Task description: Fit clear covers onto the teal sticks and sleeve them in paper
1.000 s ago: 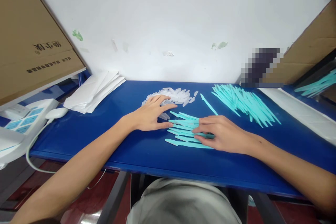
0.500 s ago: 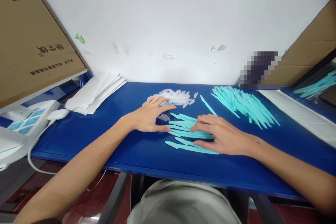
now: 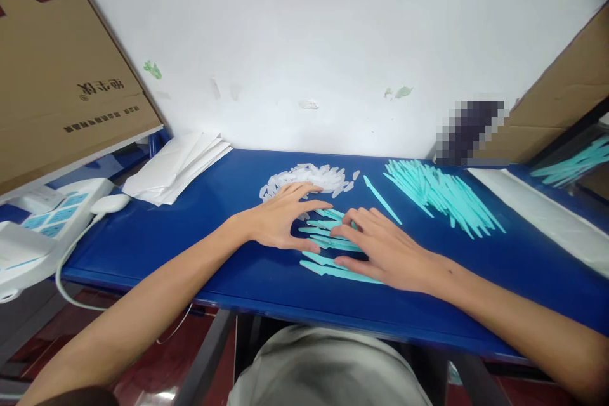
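Several turquoise eyebrow razors (image 3: 340,272) lie side by side on the blue table (image 3: 228,288), their narrow ends pointing left. My left hand (image 3: 276,222) is spread at those ends, thumb and forefinger apart, the thumb tip at one razor. Over the same group, my right hand (image 3: 390,247) has its fingers bent but apart and its thumb beside the lower razors. It hides their right ends. Behind my left hand is a heap of translucent white caps (image 3: 309,174), partly covered by the fingers.
A larger pile of razors (image 3: 442,193) lies at the back right, with a single razor (image 3: 382,200) left of it. White paper sheets (image 3: 176,168) and a power strip (image 3: 61,216) are at the left. Cardboard boxes (image 3: 61,63) stand at the sides, before a white wall (image 3: 285,32).
My right hand has shifted left along the razors, and the upper razors lie closer to my left hand. My left hand has moved slightly right. The view has shifted a little.
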Demonstrator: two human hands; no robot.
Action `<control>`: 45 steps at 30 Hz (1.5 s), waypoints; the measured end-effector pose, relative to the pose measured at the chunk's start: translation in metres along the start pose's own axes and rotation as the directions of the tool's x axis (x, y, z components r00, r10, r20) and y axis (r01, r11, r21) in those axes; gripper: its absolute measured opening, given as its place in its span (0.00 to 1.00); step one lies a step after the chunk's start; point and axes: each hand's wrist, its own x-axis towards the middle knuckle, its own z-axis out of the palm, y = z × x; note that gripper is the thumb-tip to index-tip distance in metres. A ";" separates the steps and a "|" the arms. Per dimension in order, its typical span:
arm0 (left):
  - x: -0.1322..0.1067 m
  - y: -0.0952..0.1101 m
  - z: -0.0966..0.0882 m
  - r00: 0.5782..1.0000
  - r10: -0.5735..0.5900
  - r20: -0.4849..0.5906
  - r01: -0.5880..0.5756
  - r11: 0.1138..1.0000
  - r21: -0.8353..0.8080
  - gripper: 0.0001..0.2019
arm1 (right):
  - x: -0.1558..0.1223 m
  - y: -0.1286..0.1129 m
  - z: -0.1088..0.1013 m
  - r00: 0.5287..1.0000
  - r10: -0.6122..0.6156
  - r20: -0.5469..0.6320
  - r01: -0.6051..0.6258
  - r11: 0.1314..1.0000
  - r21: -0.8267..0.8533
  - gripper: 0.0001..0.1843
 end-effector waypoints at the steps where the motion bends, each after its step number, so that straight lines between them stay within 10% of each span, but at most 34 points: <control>1: 0.000 0.000 -0.002 1.000 0.001 -0.031 -0.001 1.000 0.003 0.35 | -0.001 -0.001 0.000 1.000 -0.011 -0.005 0.011 1.000 0.001 0.21; 6: -0.001 -0.005 -0.007 0.993 -0.008 -0.116 0.023 0.992 0.123 0.23 | -0.007 0.008 -0.002 0.994 -0.029 -0.101 0.032 0.999 0.029 0.18; 45: -0.002 -0.014 -0.001 0.983 -0.179 -0.036 0.182 0.977 0.109 0.30 | -0.005 0.022 0.002 0.997 0.070 -0.036 -0.068 0.995 0.069 0.14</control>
